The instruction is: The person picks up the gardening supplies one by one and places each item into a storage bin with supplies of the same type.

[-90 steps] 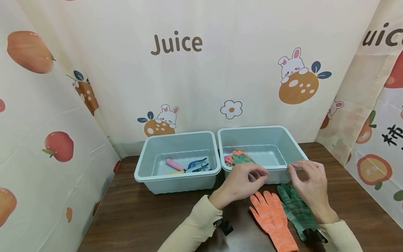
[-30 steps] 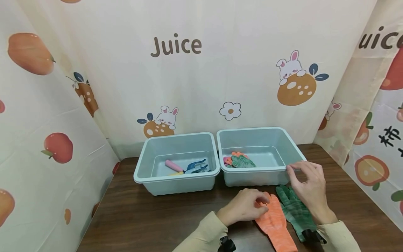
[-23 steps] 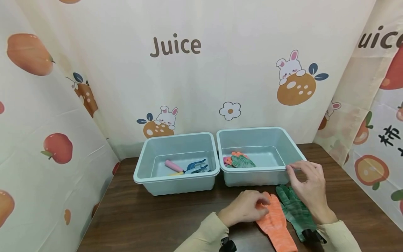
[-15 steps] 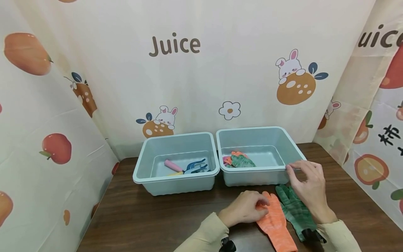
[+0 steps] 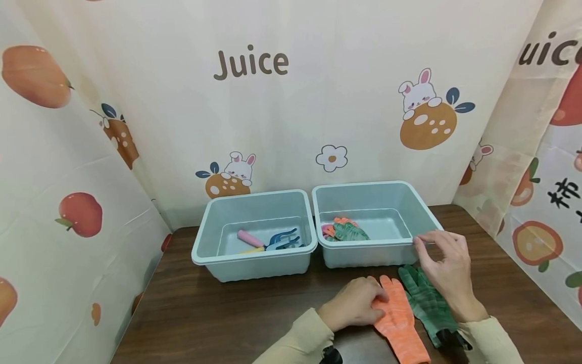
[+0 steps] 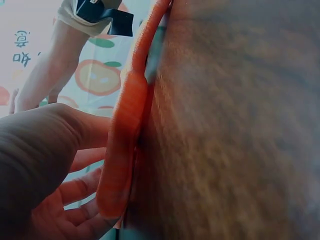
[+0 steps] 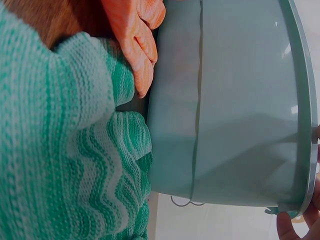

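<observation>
My left hand [image 5: 356,303] is over an orange knit glove [image 5: 397,318] that lies flat on the table, its bent fingers touching the glove's upper side. In the left wrist view, the thumb and fingers of the left hand [image 6: 55,165] lie against the orange glove [image 6: 120,145], which is still down on the wood. My right hand [image 5: 447,270] pinches the front right rim of the right light-blue plastic bin [image 5: 368,255]. Below that hand and partly covered by it lies a green striped glove [image 5: 427,298], seen close up in the right wrist view.
Several gloves [image 5: 347,231], orange, green and pink, lie in the right bin's left corner. A second light-blue bin [image 5: 254,268] at left holds small hand tools with a pink handle [image 5: 250,238] and blue prongs. A printed curtain [image 5: 282,111] stands behind the bins.
My left hand has come back from the right bin towards me, then lowered until its fingers touch the orange glove. My right hand stays on the bin's rim.
</observation>
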`<state>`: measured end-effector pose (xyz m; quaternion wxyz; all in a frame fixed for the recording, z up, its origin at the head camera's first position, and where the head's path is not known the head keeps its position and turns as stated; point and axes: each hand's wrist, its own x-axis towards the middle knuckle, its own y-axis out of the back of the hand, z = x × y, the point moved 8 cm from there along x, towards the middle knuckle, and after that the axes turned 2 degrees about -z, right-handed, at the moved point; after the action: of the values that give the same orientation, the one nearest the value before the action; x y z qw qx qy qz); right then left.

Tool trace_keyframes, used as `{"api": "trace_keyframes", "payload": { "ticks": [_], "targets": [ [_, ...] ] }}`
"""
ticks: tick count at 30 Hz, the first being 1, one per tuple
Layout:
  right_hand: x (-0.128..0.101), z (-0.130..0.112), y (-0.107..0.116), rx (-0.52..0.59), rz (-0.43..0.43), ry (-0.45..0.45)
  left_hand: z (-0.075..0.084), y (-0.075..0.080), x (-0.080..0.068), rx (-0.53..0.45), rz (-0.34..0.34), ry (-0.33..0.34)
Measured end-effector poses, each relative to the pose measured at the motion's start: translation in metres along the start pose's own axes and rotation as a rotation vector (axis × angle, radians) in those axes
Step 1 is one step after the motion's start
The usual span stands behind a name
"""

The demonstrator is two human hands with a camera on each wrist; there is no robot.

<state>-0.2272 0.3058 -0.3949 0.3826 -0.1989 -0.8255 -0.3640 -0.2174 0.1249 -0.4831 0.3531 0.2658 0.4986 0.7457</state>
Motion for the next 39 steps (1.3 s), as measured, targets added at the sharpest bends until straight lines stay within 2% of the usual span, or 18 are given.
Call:
{"api": "trace_keyframes", "payload": {
  "ticks": [6,14,21,29,39],
  "targets": [
    [-0.001,-0.003,-0.001,0.012,0.032,0.029,0.001,-0.005,0.001,0.061,0.002,0.0],
    [0.001,0.001,-0.001,0.001,-0.026,0.001,0.004,-0.002,0.0,0.053,0.023,-0.005],
    [0.001,0.0,-0.001,0.009,-0.016,0.005,0.006,-0.001,0.0,0.054,0.029,-0.026],
    [0.001,-0.004,0.001,0.022,0.054,0.043,0.004,0.002,-0.001,0.002,0.016,-0.029],
    [-0.001,-0.002,0.001,0.016,0.054,0.033,0.004,0.006,-0.001,-0.083,-0.002,-0.051]
  ]
}}
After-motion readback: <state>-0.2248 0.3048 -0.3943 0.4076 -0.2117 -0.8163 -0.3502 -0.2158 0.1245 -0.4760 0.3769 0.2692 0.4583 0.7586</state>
